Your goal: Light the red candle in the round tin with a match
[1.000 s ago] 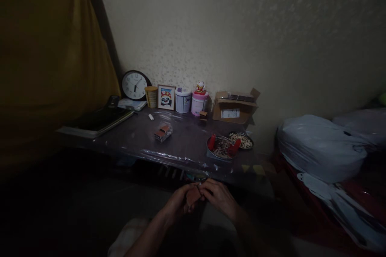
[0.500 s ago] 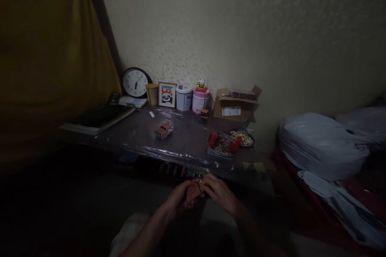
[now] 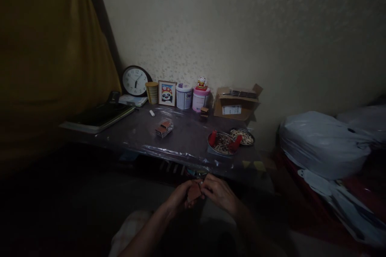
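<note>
My left hand (image 3: 180,197) is closed round a small, flat reddish-brown block (image 3: 194,192), held low in front of the table's near edge. My right hand (image 3: 219,193) has its fingers pinched together at the block's upper right edge. A tiny pale spot shows at those fingertips, too small and dim to name. On the table (image 3: 187,128) lies a pair of similar brown blocks (image 3: 164,127) in clear wrap. Right of them stands a round dish (image 3: 223,149) of small mixed pieces, with two red objects in it. Behind it is a second dish (image 3: 243,137) of pale thin sticks.
Along the wall stand a clock (image 3: 135,81), a yellow cup (image 3: 152,93), a framed panda picture (image 3: 167,94), a white tub (image 3: 183,97), a pink tub (image 3: 200,100) and an open cardboard box (image 3: 232,106). A white plastic bag (image 3: 322,142) bulges at the right.
Both hands stay nearly in place with the block between them. The right fingers shift slightly at its edge. The view has tilted a little.
</note>
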Demonstrator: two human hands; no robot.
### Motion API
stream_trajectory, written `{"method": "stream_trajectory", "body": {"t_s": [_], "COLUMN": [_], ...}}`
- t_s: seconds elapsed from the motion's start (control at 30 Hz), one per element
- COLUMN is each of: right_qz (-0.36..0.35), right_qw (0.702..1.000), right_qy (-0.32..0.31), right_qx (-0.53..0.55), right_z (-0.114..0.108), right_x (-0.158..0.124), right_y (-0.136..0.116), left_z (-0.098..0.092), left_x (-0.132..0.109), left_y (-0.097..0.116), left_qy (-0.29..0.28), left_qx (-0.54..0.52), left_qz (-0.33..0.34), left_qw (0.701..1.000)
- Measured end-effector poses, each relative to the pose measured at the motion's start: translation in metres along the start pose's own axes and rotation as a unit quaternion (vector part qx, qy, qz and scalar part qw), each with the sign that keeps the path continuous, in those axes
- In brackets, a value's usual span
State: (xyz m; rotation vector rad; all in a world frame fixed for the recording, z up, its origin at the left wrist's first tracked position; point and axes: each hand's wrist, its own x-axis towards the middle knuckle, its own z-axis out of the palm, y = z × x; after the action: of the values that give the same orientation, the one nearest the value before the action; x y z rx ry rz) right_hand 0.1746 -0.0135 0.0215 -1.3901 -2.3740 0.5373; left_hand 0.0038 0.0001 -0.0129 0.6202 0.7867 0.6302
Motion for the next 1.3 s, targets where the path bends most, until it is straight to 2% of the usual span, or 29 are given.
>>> {"method": "stream_trajectory", "body": {"t_s": [0.2,0.43,0.67,0.8,0.97,1.17,1.3], "right_qz": [0.000,0.021,-0.009,-0.008,0.000,0.028,0.050], "right_qw": [1.000,0.999,0.996,0.995,0.985,0.963,0.962], "right_qy": [0.010,0.035,0.045,0.053,0.055,0.099,0.077], "right_qx": [0.021,0.033,0.073,0.089,0.161,0.249,0.258], "right_z": [-0.002,-0.004,-0.005,-0.003,0.000,0.001,0.002], "right_x": [0.000,0.002,0.001,0.002,0.006,0.006,0.006], "right_y": [0.000,0.009,0.010,0.004,0.000,0.005,0.005], "left_z": [0.001,0.000,0.003,0.003,0.002,0.001,0.000], "left_x": [-0.001,0.001,-0.001,0.000,0.000,-0.002,-0.002], "left_y": [0.001,0.002,0.006,0.004,0.001,0.005,0.006], "left_qy": [-0.010,0.011,0.020,0.004,-0.024,-0.047,-0.050], "left_qx": [0.009,0.008,-0.004,-0.008,-0.016,-0.043,-0.053], "left_qz": [-0.004,-0.002,0.002,-0.006,-0.005,-0.003,0.001], "left_qw": [1.000,1.000,1.000,1.000,1.000,0.998,0.997]}}
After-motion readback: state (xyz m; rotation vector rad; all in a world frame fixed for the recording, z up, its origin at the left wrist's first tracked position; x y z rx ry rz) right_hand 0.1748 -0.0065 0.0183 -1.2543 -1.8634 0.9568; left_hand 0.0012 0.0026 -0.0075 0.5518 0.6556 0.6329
